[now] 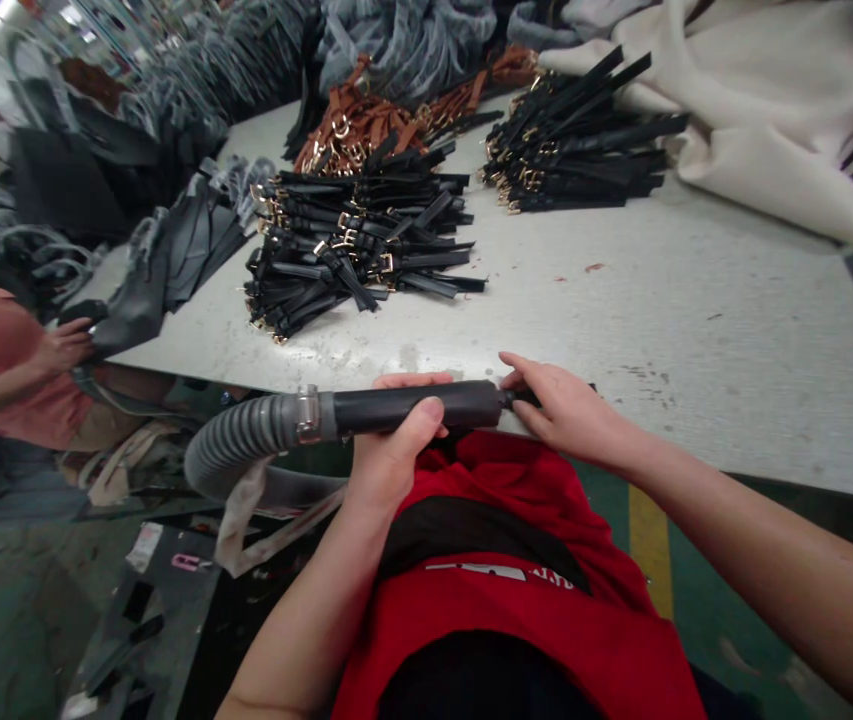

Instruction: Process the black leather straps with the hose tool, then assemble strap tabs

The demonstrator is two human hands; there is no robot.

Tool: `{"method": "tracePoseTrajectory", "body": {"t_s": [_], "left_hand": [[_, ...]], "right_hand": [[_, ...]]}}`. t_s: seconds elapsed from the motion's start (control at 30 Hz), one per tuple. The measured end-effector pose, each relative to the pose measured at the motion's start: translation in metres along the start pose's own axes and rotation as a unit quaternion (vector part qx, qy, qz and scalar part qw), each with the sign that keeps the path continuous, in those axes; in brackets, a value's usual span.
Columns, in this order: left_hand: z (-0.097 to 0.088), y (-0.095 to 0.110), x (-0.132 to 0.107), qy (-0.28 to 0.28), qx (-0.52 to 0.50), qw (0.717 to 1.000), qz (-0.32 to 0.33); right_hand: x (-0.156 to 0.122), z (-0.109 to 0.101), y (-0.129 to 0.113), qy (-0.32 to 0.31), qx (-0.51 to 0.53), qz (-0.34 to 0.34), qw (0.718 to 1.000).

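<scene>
- Holding the black nozzle (463, 403), your left hand (388, 462)'s wrapped round it by the table (621, 320)'s near edge;
- your right hand (565, 410)'s got a dark strip (528, 398) at its tip, mostly hidden;
- black strap heaps sit toward the left edge (366, 240) and far edge (576, 150); can't tell what's done or left;
- white print (478, 571) on your red apron (516, 600): unreadable

The black tube (418, 403) hides part of the left hand (390, 455); the right hand (567, 408) partly covers a dark piece (526, 397); a co-worker (2, 350) is cut off at left.
</scene>
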State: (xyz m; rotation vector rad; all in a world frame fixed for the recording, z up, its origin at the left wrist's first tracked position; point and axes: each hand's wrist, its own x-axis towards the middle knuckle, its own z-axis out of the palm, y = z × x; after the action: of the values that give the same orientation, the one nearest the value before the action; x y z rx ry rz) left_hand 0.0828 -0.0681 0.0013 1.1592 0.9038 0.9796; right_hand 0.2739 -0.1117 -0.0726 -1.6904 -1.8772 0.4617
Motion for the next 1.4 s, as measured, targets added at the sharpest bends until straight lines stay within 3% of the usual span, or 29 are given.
{"method": "tracePoseTrajectory", "body": {"t_s": [0.17,0.3,0.43,0.5,0.57,0.67,0.77,0.87,1.0,1.1,1.2,1.3,1.4], "left_hand": [[0.000,0.000,0.009,0.011,-0.031,0.999,-0.021],[-0.032,0.015,0.011,0.089,-0.074,0.993,-0.015],[-0.064,0.023,0.005,0.133,-0.103,0.985,-0.030],[-0.072,0.021,0.003,0.138,-0.116,0.983,-0.035],[-0.077,0.019,0.004,0.139,-0.136,0.980,-0.042],[-0.082,0.018,0.009,0.146,-0.168,0.974,-0.052],[-0.089,0.018,0.013,0.156,-0.181,0.969,-0.058],[-0.096,0.019,0.013,0.163,-0.176,0.969,-0.062],[-0.107,0.021,0.007,0.169,-0.173,0.968,-0.061],[-0.115,0.022,0.003,0.172,-0.180,0.967,-0.059],[-0.120,0.021,0.003,0.170,-0.187,0.966,-0.055],[-0.121,0.019,0.003,0.157,-0.190,0.968,-0.050],[-0.116,0.017,0.004,0.147,-0.187,0.970,-0.049]], "right_hand": [[-0.001,0.002,0.000,0.008,-0.022,-0.012,1.000],[0.006,-0.004,0.012,0.014,-0.066,-0.028,0.997],[0.022,-0.028,0.067,0.040,-0.181,-0.013,0.982],[0.038,-0.046,0.098,0.059,-0.245,0.010,0.968],[0.057,-0.061,0.114,0.100,-0.304,0.040,0.947],[0.092,-0.060,0.094,0.140,-0.331,0.014,0.933],[0.130,-0.027,0.041,0.088,-0.300,-0.078,0.947],[0.169,0.008,-0.003,0.036,-0.326,-0.090,0.940],[0.196,0.021,-0.013,0.024,-0.361,-0.088,0.928],[0.177,0.009,0.000,0.028,-0.361,-0.142,0.921],[0.126,-0.006,0.018,0.010,-0.357,-0.186,0.915],[0.068,-0.021,0.031,-0.015,-0.362,-0.186,0.913],[0.030,-0.030,0.031,-0.020,-0.354,-0.157,0.922]]}}
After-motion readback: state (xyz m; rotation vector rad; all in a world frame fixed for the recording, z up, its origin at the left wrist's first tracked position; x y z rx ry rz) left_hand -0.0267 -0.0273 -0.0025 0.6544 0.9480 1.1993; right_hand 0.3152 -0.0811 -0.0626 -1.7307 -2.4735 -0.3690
